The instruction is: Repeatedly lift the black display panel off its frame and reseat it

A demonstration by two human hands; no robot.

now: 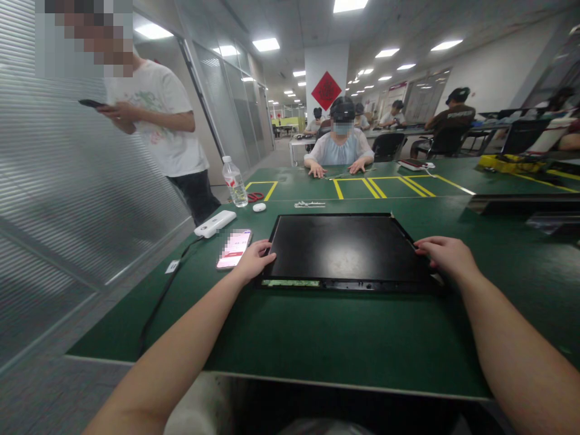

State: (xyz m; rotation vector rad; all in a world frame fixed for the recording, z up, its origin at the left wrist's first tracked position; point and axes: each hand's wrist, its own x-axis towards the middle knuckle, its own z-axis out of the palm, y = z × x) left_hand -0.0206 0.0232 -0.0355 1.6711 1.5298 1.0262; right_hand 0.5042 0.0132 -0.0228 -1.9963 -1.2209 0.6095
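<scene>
A flat black panel [344, 248] lies face down on the green table [344, 338], with a thin green circuit strip along its near edge. My left hand [256, 260] grips the panel's left edge, fingers curled over it. My right hand [446, 254] rests on the panel's right edge, fingers bent over the rim. Both forearms reach in from the near side of the table.
A phone [234, 248] lies just left of my left hand, beside a white power bank [215, 223] with a black cable. Further back are a water bottle [234, 181], red scissors [255, 197] and small metal parts [309, 205]. One person stands at left holding a phone; another sits opposite.
</scene>
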